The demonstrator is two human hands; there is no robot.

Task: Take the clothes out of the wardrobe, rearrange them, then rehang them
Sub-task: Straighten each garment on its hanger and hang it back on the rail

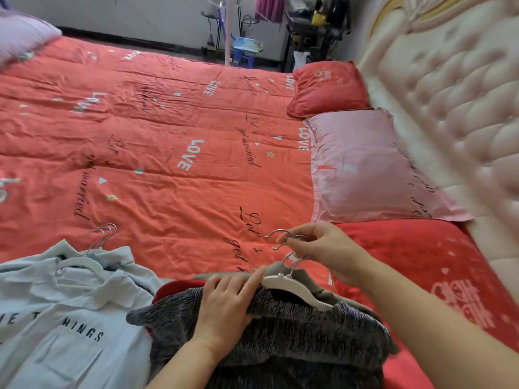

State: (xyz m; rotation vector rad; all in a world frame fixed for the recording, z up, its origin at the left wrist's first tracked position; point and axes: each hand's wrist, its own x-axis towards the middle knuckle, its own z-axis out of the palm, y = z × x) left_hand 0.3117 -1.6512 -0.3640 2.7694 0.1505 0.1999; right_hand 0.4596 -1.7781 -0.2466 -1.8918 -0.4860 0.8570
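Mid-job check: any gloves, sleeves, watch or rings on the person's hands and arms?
None visible. The left hand and right hand are bare, without gloves or rings. The left forearm and right forearm are uncovered right to the frame edge: no sleeve cuff, watch or bracelet shows.

One wide-angle camera on the person's head looks forward and down from the near side of the bed (174, 130); the left hand (224, 301), right hand (325, 248), hanger hooks (276, 238) and clothes (295, 338) sit close beneath it at the lower edge; the headboard (455, 88) slants along the right; the far wall (126, 18) crosses the top.
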